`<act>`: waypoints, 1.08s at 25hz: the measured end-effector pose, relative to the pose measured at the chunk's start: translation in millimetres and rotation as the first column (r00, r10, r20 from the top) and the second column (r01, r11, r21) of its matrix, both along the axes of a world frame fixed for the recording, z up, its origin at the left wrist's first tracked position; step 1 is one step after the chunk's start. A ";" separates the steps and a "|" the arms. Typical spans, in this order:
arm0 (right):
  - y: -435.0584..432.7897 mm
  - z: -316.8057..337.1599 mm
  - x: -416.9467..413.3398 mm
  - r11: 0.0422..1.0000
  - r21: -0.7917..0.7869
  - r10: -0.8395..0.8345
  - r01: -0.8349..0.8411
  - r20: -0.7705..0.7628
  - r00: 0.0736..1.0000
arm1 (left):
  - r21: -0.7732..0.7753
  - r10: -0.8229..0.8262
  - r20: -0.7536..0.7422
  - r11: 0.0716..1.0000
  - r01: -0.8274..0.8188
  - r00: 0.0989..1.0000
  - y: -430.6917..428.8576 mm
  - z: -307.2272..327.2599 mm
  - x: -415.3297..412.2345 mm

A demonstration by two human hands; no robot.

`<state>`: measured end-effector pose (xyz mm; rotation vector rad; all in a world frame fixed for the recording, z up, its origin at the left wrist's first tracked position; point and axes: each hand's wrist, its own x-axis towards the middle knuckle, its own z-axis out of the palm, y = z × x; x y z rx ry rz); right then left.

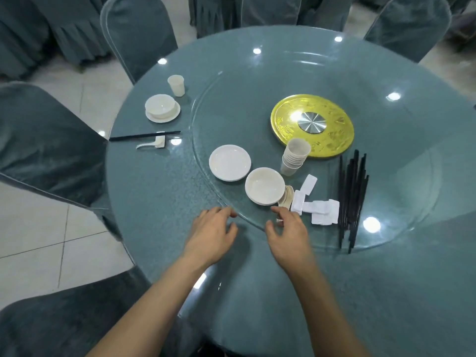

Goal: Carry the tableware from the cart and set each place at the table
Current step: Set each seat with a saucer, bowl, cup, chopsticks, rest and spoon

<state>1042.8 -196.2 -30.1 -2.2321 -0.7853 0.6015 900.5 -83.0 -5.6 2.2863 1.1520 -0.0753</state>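
On the glass turntable [386,228] lie a stack of white plates [229,162], a stack of white bowls [264,186], nested cups [295,156], white chopstick rests [319,210], spoons [288,195] and a bundle of black chopsticks [353,197]. My left hand [213,234] hovers at the turntable's near edge, fingers loosely bent, holding nothing. My right hand [288,234] reaches beside the spoons with fingers relaxed; whether it touches one is unclear. One set place at the far left has a bowl on a plate [162,108], a cup [176,85], chopsticks [144,136] and a spoon [152,144].
The round table [154,191] has a teal cloth under glass. A yellow disc with a metal hub [312,124] sits at the turntable's centre. Covered chairs [136,29] ring the table at left, back and near left. Tiled floor [38,240] shows at left.
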 end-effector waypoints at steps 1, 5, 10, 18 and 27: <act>1.4 -2.5 5.6 1.000 0.006 -0.001 0.002 -0.009 1.000 | -0.010 0.005 -0.015 1.000 -0.005 1.000 -0.3 -3.1 3.3; 8.5 -14.3 25.9 1.000 0.006 0.025 -0.024 -0.050 0.998 | -0.039 0.033 -0.065 0.999 -0.036 0.997 4.5 -15.4 17.6; 16.1 -24.0 45.9 0.999 0.002 0.040 -0.040 -0.090 0.995 | -0.019 0.038 -0.064 0.999 -0.040 0.997 10.3 -24.9 32.8; 29.6 -40.3 66.9 0.999 0.033 -0.008 0.009 -0.035 0.999 | 0.015 0.048 -0.024 0.999 -0.048 0.999 21.7 -48.4 39.8; 45.7 -57.6 70.1 0.993 0.016 -0.121 0.120 0.029 0.992 | 0.044 0.114 0.048 0.992 -0.116 0.992 60.8 -82.1 50.2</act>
